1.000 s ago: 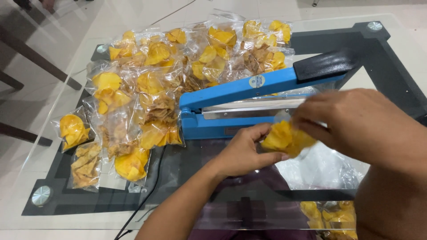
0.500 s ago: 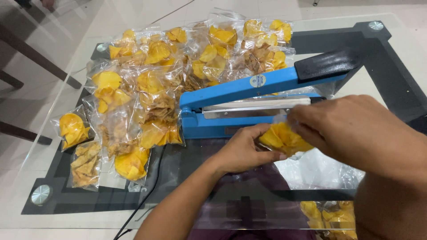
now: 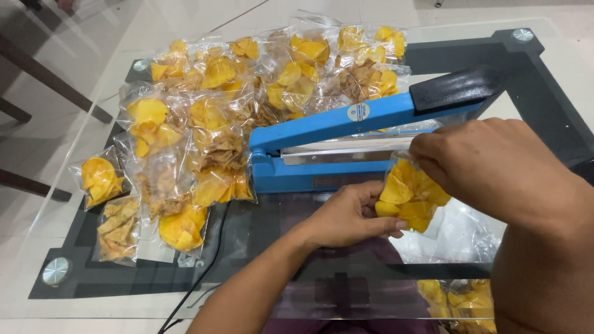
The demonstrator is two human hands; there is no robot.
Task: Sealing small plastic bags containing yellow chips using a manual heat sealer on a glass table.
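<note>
Item in hand: one small clear bag of yellow chips [image 3: 409, 196], unsealed as far as the view shows, held just in front of the blue impulse sealer [image 3: 346, 145] and not yet laid across its sealing bar. Left hand [image 3: 346, 216]: fingers curled under and around the bag's lower left side, cupping it from below. Right hand [image 3: 495, 167]: fingers pressed together and pinching the bag's upper edge near the top right, the fingertips partly hidden behind the plastic. Sealer: arm raised, black handle [image 3: 458, 88] pointing to the right, the metal sealing strip exposed and bare; a black power cord [image 3: 207, 272] runs from its left end toward the near edge. Bench: glass top on a black frame [image 3: 544, 80] with round metal fittings at the corners. Finished stock: a large heap of filled chip bags [image 3: 235, 105] lies left of and behind the sealer, some holding pale yellow chips, others darker brown ones, spread in overlapping rows. Pending stock: a loose pile of empty clear bags [image 3: 461, 238] beneath the right wrist, and more yellow chips [image 3: 461, 303] low at the right, seen through the glass. Progress, judged from the layout: many bags done, the present bag filled but awaiting its seal, further bags and chips left.
</note>
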